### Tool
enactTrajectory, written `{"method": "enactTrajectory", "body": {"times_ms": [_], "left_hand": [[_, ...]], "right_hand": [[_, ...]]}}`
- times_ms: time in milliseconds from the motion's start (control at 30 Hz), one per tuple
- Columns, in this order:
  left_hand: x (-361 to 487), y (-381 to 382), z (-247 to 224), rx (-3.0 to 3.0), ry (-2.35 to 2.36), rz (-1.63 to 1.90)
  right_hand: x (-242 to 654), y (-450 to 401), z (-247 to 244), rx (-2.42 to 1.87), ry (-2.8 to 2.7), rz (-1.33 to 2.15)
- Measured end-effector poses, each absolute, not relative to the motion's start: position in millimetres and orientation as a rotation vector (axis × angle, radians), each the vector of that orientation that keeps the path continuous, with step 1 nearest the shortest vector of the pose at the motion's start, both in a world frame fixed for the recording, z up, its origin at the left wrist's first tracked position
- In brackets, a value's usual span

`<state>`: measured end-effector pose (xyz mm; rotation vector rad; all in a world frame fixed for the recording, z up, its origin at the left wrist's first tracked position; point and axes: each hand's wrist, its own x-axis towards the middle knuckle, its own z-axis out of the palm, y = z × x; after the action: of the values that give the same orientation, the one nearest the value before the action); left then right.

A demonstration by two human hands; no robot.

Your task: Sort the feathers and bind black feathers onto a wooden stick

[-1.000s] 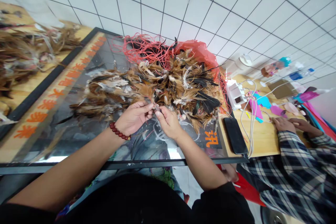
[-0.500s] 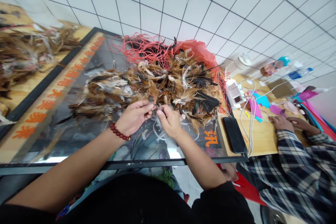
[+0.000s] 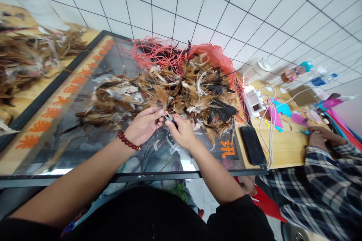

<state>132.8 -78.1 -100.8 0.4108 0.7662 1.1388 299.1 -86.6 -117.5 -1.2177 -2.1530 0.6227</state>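
Observation:
Above the feather pile [image 3: 195,86], my left hand [image 3: 145,123], with a beaded bracelet, is closed in a pinch around the quill end of a brown feather [image 3: 160,96]. Thumb and fingers of my right hand [image 3: 183,131] wrap around small snips [image 3: 171,118] with grey metal tips and a dark handle. Their tips are close beside the left fingertips. Whether they touch the quill is too small to tell. The loose brown, white and black feathers lie just behind both hands on the glass-topped board.
Red string [image 3: 158,52] and a red plastic bag [image 3: 213,54] lie behind the feathers. To the right are a black phone [image 3: 252,145], a white power strip [image 3: 252,101] with cables, and a co-worker's hands [image 3: 318,137]. More feathers [image 3: 31,60] lie at left.
The grey tips of the snips now show between my hands, and the right hand has opened out slightly. The feather stands clearer. The co-worker's hands have moved right.

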Motion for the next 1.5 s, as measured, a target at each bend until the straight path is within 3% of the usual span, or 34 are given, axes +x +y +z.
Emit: {"method": "enactTrajectory", "body": {"times_ms": [1500], "left_hand": [[134.8, -79.3, -104.1, 0.405, 0.728, 1.110]], "right_hand": [[298.8, -89.4, -115.5, -1.363, -2.264, 0.361]]}}
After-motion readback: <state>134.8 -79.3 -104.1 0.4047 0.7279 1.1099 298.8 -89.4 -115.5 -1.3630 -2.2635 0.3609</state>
